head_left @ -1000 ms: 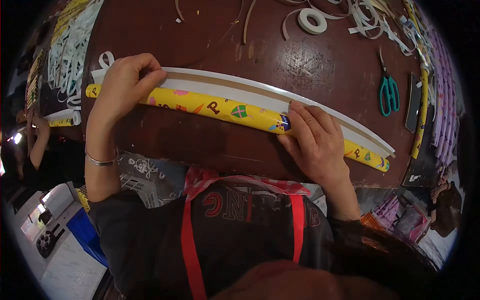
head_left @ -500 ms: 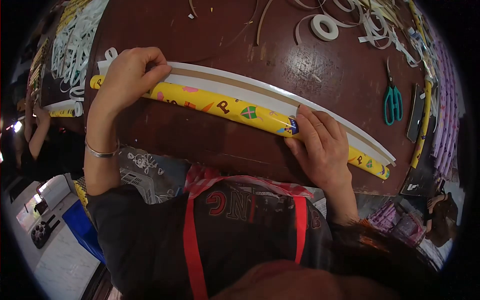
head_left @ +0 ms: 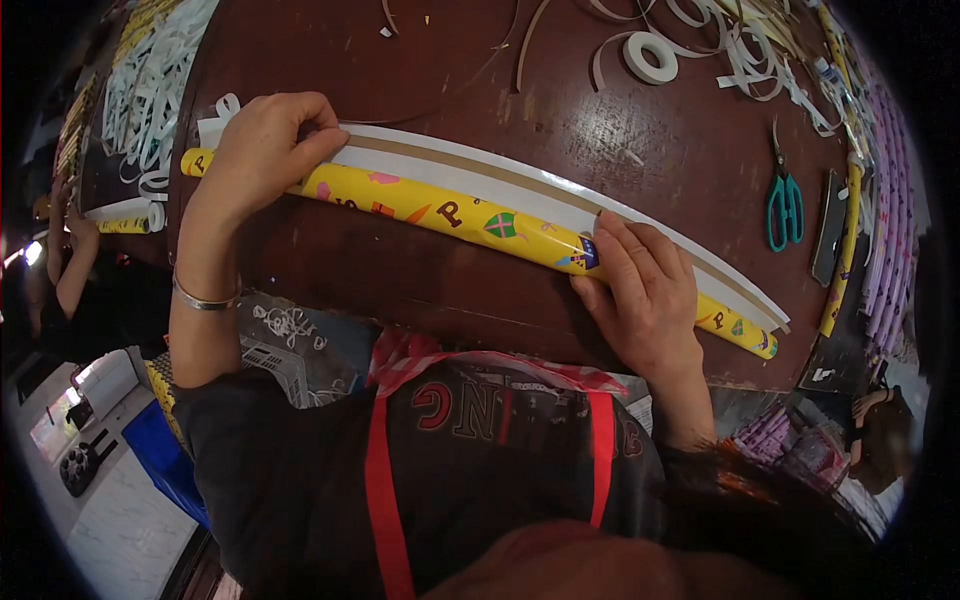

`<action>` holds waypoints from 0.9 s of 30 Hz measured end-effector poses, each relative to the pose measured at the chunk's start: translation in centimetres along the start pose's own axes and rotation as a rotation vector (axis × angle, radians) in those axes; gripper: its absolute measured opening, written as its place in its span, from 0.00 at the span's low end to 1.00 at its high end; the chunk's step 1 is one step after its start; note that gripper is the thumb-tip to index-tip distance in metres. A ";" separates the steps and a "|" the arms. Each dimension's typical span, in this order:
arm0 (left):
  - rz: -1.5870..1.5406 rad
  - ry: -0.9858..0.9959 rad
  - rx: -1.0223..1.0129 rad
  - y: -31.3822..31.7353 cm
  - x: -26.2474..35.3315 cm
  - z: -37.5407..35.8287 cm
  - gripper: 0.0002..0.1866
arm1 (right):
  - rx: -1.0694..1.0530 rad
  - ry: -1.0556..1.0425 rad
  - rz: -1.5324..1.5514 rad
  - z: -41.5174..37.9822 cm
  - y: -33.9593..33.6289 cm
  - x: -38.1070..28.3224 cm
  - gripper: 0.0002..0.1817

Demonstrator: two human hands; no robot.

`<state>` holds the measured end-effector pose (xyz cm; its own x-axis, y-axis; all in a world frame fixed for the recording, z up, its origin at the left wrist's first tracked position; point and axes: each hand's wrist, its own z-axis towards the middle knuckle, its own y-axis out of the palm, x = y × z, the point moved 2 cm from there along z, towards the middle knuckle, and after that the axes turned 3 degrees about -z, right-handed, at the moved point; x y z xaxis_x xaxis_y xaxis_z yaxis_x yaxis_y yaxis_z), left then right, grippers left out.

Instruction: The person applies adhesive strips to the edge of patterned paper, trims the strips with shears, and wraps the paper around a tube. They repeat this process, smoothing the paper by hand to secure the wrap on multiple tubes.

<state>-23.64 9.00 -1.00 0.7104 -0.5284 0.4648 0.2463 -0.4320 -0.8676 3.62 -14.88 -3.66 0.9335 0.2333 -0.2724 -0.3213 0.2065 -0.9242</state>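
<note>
A long roll of yellow printed paper (head_left: pixel 440 213) lies across the table in front of me, its white inner side (head_left: pixel 520 195) unrolled along the far edge. A tan tape strip (head_left: pixel 440 165) runs lengthwise on that white side. My left hand (head_left: pixel 265 150) is closed near the roll's left end, with thumb and index fingertip pinched at the strip. What lies between those fingertips is mostly hidden. My right hand (head_left: pixel 645 285) is wrapped over the roll right of its middle, fingers on the far side and thumb on the near side. A small white curl (head_left: pixel 228 106) sticks up beyond my left hand.
Teal-handled scissors (head_left: pixel 785 210), a dark phone-like slab (head_left: pixel 828 230) and a white tape roll (head_left: pixel 650 57) lie on the brown table (head_left: pixel 430 80). Loose strips (head_left: pixel 750 60) and purple rolls (head_left: pixel 885 210) are at right. Another person's hand (head_left: pixel 82 232) shows at far left.
My left fingertips have shifted very slightly right along the strip. My right hand and the roll look almost unmoved.
</note>
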 end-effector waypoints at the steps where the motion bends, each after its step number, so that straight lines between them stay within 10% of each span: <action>1: 0.018 -0.001 -0.007 0.0 -0.1 0.1 0.12 | 0.000 -0.002 0.003 0.0 0.0 0.0 0.29; 27: 0.090 0.142 0.185 1.1 -0.8 -0.2 0.10 | -0.203 -0.270 0.009 13.1 5.7 -8.2 0.28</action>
<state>-24.06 8.86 -2.32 0.6383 -0.6620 0.3928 0.3119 -0.2440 -0.9182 -7.90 -3.17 -3.16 0.8461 0.4832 -0.2251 -0.2658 0.0164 -0.9639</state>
